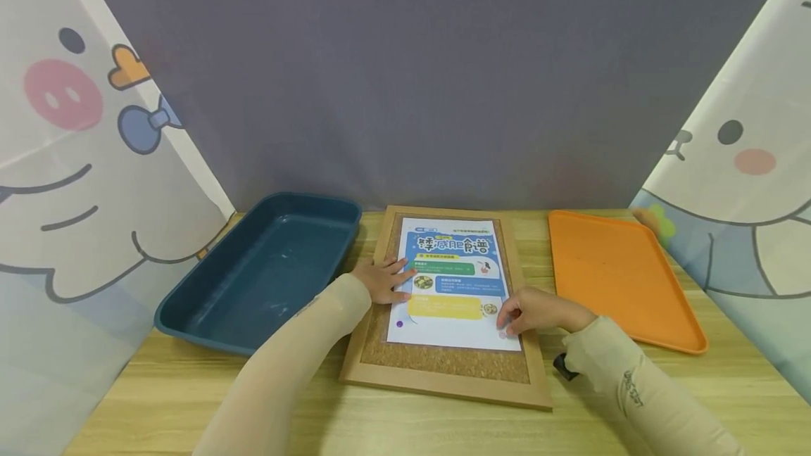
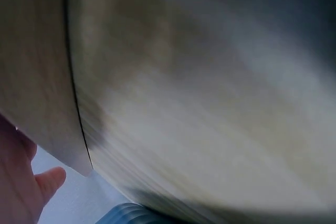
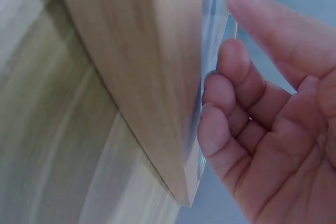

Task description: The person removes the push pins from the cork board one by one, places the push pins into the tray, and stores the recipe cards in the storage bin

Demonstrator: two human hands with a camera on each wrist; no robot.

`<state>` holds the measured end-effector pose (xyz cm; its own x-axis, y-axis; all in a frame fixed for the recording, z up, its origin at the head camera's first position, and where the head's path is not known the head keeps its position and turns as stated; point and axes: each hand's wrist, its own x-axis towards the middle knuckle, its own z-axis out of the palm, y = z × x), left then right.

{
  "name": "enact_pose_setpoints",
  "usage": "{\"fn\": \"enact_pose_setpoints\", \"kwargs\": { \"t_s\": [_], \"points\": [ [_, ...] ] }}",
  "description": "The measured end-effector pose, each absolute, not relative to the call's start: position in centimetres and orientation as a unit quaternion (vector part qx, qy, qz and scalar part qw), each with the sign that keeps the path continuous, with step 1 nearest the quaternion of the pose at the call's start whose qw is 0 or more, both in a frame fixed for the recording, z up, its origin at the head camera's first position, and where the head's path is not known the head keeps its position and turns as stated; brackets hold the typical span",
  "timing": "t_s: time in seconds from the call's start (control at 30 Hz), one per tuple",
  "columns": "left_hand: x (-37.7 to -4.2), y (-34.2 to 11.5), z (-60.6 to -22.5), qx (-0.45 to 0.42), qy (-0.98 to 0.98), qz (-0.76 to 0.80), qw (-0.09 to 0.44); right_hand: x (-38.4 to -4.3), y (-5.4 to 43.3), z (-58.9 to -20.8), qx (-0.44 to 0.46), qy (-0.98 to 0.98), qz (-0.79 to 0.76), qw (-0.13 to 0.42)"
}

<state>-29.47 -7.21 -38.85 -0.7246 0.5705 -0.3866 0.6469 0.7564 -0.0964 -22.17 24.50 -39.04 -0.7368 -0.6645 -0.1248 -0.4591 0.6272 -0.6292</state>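
Note:
A cork board with a wooden frame (image 1: 443, 387) lies on the table, and a printed sheet of paper (image 1: 453, 326) rests on its cork. My left hand (image 1: 383, 281) lies on the board's left side, fingers spread onto the sheet's left edge. In the left wrist view only part of the left hand (image 2: 21, 182) shows beside the frame's edge. At the sheet's lower right, my right hand (image 1: 538, 309) touches the paper with bent fingertips. The right wrist view shows the right hand (image 3: 278, 114) with loosely curled fingers beside the frame (image 3: 142, 77), nothing visible in the palm.
A deep dark blue basin (image 1: 190, 315) stands left of the board. On the right lies an orange tray (image 1: 614, 276). A grey panel (image 1: 405, 90) rises behind the table, with cartoon-printed sheets on both sides. A small black object (image 1: 565, 366) shows by the right sleeve.

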Motion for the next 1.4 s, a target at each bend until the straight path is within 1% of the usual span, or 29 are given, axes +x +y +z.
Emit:
{"fn": "enact_pose_setpoints", "kwargs": {
  "t_s": [0.47,0.73,1.03,1.23,1.4],
  "points": [
    [-29.37,-7.16,-38.28,0.327,0.921,-0.121,0.172,-22.41,24.44,-38.96,-0.328,0.888,-0.277,0.165],
    [-29.15,-7.04,-38.36,0.321,0.922,-0.125,0.178,-22.33,24.01,-39.02,-0.327,0.888,-0.266,0.183],
    [-29.14,-6.95,-38.87,0.322,0.922,-0.129,0.17,-22.2,23.98,-39.17,-0.315,0.888,-0.268,0.2],
    [-28.91,-6.95,-38.89,0.32,0.922,-0.15,0.159,-22.05,23.82,-38.99,-0.311,0.89,-0.268,0.199],
    [-28.58,-7.09,-38.67,0.328,0.923,-0.129,0.157,-21.91,23.77,-38.93,-0.307,0.891,-0.267,0.201]
  ]
}}
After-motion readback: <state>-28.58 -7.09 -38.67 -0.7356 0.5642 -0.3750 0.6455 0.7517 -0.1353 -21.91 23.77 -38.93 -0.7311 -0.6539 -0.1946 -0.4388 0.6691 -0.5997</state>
